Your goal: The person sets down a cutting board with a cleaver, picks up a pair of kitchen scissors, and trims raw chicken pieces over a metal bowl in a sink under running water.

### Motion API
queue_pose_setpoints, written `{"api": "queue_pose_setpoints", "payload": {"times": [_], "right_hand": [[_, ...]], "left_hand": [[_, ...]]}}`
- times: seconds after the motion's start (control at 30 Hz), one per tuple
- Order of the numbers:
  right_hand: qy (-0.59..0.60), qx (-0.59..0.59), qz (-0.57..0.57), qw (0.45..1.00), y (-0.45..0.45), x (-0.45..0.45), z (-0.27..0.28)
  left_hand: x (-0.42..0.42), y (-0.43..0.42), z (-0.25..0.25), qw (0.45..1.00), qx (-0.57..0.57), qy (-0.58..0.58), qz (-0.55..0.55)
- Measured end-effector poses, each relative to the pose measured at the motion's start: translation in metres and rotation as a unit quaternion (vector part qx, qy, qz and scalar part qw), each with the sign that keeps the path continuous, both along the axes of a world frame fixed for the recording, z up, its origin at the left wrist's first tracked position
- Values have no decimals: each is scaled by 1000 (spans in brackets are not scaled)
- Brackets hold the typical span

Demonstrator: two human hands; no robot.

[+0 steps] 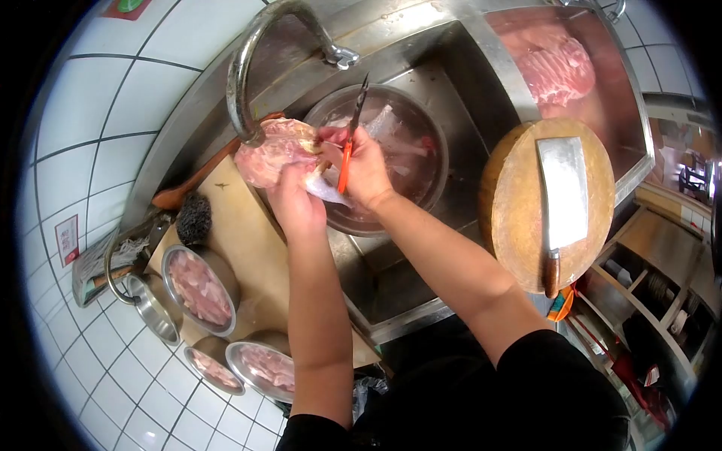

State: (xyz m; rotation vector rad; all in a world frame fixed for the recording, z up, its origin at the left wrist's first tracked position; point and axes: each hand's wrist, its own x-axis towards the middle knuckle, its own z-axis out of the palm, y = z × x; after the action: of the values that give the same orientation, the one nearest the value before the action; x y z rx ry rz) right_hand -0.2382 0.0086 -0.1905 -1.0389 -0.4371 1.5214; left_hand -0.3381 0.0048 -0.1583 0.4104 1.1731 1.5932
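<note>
My left hand (296, 204) is closed around a pale raw poultry carcass (271, 154), held up at the left rim of a metal basin. In my right hand (364, 167) is a small knife (346, 164) with an orange handle and a dark blade that points up, away from me. The fingertips of that hand also touch the right side of the carcass. Whitish skin (325, 189) hangs from it between my hands. Below and beyond lies the round metal basin (444, 161), with more raw pieces (387, 131) in cloudy water.
A cleaver (564, 192) lies on a round wooden chopping block (511, 203) at the right. Behind it, a second sink holds a large piece of raw meat (556, 71). A curved faucet (239, 83) arches over the left. Bowls of cut meat (199, 289) stand lower left.
</note>
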Motion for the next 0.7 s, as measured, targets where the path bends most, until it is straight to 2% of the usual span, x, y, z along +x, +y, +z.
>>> {"api": "queue_pose_setpoints", "payload": {"times": [0.03,0.17,0.27,0.37,0.47,0.67,0.7], "right_hand": [[29,-10,15,999,0,-1,3],[-66,22,34,997,2,-6,-6],[-77,22,42,996,2,-8,-17],[-180,34,52,982,3,-12,-25],[-258,55,66,962,2,-14,-23],[-350,45,71,933,4,-16,-13],[-326,34,73,942,5,-16,-17]], "left_hand": [[1,0,1,1000,1,2,0],[10,2,4,1000,10,16,19],[6,2,-4,1000,14,27,-6],[5,1,-1,999,2,21,-40],[11,0,-2,999,-4,34,2],[7,-2,-9,998,5,66,-21],[7,-2,-9,998,4,64,-20]]}}
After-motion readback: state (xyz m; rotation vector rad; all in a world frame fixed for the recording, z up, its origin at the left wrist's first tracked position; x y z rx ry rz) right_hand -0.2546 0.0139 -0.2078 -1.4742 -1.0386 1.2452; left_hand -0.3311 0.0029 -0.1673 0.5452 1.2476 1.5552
